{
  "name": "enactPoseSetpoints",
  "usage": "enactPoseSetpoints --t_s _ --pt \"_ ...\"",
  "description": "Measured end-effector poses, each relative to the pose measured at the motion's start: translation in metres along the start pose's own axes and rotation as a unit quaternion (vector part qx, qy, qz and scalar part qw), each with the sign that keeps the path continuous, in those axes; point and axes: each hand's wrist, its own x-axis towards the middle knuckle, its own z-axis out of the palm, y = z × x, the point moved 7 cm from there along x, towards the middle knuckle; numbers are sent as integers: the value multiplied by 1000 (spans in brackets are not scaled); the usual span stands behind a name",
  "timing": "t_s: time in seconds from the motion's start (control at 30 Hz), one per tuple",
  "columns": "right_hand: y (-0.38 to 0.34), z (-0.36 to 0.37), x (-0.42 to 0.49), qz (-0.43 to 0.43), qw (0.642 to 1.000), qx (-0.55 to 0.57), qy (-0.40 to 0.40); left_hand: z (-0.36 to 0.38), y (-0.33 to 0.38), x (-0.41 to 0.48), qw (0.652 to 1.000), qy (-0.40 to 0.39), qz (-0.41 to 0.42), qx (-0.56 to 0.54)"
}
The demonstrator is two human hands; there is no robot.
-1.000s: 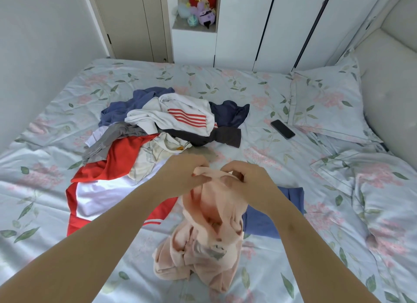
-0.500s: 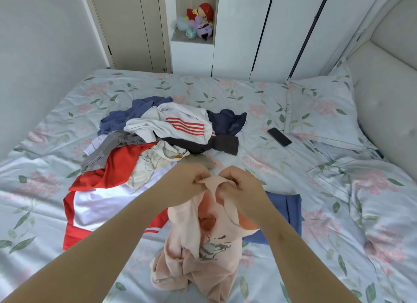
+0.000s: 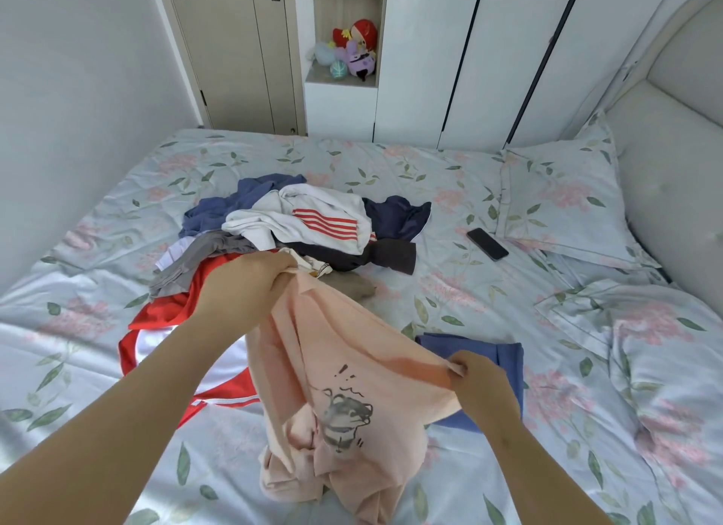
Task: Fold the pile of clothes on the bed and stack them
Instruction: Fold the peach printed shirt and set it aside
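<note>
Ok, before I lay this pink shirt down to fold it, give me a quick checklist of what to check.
1. Left hand grips the pink shirt: ok.
2. Right hand pinches its other edge: ok.
3. Shirt hangs smooth: not ok, lower part bunched on the bed.
4. Print side showing: ok.
5. Landing spot free: not ok, folded blue garment lies close at the right.
6. Phone away from the pile: ok, beside the pillow.

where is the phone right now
In the head view the phone lies flat on the bed, to the right of the pile of clothes and just beside the left edge of the pillow.
</note>
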Motion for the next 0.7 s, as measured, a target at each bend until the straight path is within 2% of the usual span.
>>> enactPoseSetpoints --t_s 0.07,0.1,0.17,0.23,0.27,0.33,0.37,0.4,0.5,0.57,0.7 --pt "9 -12 -1 16 998 25 47 -2 -6 -14 995 50 29 85" --pt "10 -18 -3 25 996 54 65 1 -14 -21 993 57 6 99" --pt "10 -23 -5 57 977 195 65 8 -31 -35 990 34 -122 66" --pt "5 -15 -14 132 913 386 5 21 -49 -55 956 23 -286 -70" --pt "-1 -13 -20 156 884 439 -27 27 -54 -65 906 36 -370 -203" --pt "-14 -11 -31 163 868 462 -85 38 -54 -84 761 83 -481 -427" --pt "-19 -12 -35 150 865 468 -100 37 -51 -90 716 106 -497 -479" --pt "-23 -13 -37 136 863 477 -98 33 -50 -94 702 124 -497 -495" --pt "-34 -36 -45 49 881 471 -6 4 -49 -98 736 182 -449 -472" --pt "-48 -53 -57 -7 879 475 45 -17 -54 -102 747 225 -424 -460" --pt "-85 -69 -92 -107 852 510 56 -63 -66 -117 745 294 -388 -456"
